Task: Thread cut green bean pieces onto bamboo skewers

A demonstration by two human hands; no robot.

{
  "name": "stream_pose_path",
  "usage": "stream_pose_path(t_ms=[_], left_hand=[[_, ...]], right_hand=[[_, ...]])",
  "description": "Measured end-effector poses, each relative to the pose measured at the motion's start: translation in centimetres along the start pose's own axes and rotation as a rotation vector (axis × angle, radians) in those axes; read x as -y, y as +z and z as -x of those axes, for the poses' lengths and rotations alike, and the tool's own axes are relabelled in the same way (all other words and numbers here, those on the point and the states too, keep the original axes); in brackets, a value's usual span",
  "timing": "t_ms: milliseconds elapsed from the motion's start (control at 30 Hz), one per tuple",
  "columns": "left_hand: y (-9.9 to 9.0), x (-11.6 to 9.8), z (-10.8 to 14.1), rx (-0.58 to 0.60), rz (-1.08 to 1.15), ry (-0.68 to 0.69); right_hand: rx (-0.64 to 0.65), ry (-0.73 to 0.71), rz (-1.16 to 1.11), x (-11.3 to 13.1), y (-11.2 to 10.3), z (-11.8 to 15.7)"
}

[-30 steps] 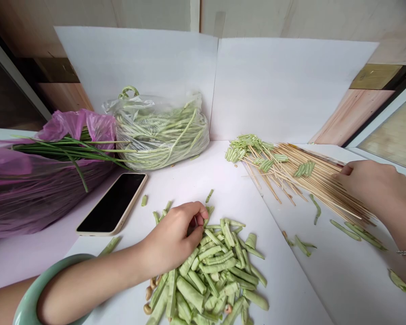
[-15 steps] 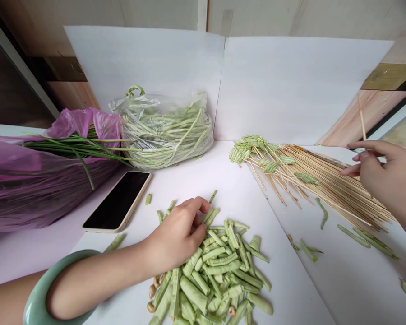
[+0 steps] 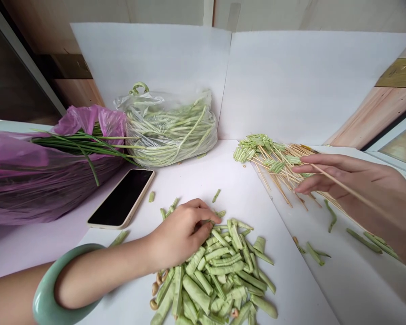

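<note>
My left hand (image 3: pixel 186 232), with a green bangle (image 3: pixel 50 289) on its arm, rests on the upper left of a pile of cut green bean pieces (image 3: pixel 219 275). Its fingers are curled and closed at a bean piece (image 3: pixel 220 213); the fingertips are partly hidden. On the right, my right hand (image 3: pixel 355 185) holds a thin bamboo skewer (image 3: pixel 352 192), its tip pointing left past the fingers. Behind that hand lie more bamboo skewers (image 3: pixel 280 189), some with bean pieces threaded in rows (image 3: pixel 257 145).
A clear bag of long beans (image 3: pixel 172 131) stands at the back. To the left are a purple bag (image 3: pixel 54 189) with green stalks (image 3: pixel 88 146) and a phone (image 3: pixel 122 198). Loose bean scraps (image 3: pixel 314 253) lie at right. White boards (image 3: pixel 155 58) rise behind.
My right hand has moved left toward the middle, and the skewer has swung from upright to slanting across the hand. My left hand has shifted slightly over the pile.
</note>
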State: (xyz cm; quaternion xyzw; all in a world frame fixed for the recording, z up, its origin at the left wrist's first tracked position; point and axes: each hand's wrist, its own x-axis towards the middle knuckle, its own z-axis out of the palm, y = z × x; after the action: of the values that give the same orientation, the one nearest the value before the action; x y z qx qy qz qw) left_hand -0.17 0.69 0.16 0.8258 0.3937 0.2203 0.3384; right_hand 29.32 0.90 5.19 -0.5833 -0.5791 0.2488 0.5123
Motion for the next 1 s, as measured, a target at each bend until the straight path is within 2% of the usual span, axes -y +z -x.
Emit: stream_pose_path(t_ms=[100,267,433,567,867,1000], left_hand=[[-0.1,0.0,0.0,-0.030,-0.028,-0.026],[-0.2,-0.2,0.0,-0.067,-0.069,-0.109],[-0.2,0.0,0.0,-0.057,-0.164,-0.127],[-0.1,0.1,0.0,-0.027,-0.177,-0.086],[-0.3,0.0,-0.2,-0.032,-0.017,-0.112],[-0.1,0.1,-0.2,-0.150,0.200,-0.123]], right_hand=[[0.121,0.049,-0.060,-0.4,0.1,0.3],[0.168,-0.030,-0.010,-0.3,0.9,0.5],[0.207,-0.051,-0.291,0.2,1.6,0.8],[0.306,0.004,-0.367,0.2,1.6,1.2],[0.444,0.083,-0.394,0.5,2.6,1.6],[0.458,0.073,-0.402,0.6,3.1,1.6]])
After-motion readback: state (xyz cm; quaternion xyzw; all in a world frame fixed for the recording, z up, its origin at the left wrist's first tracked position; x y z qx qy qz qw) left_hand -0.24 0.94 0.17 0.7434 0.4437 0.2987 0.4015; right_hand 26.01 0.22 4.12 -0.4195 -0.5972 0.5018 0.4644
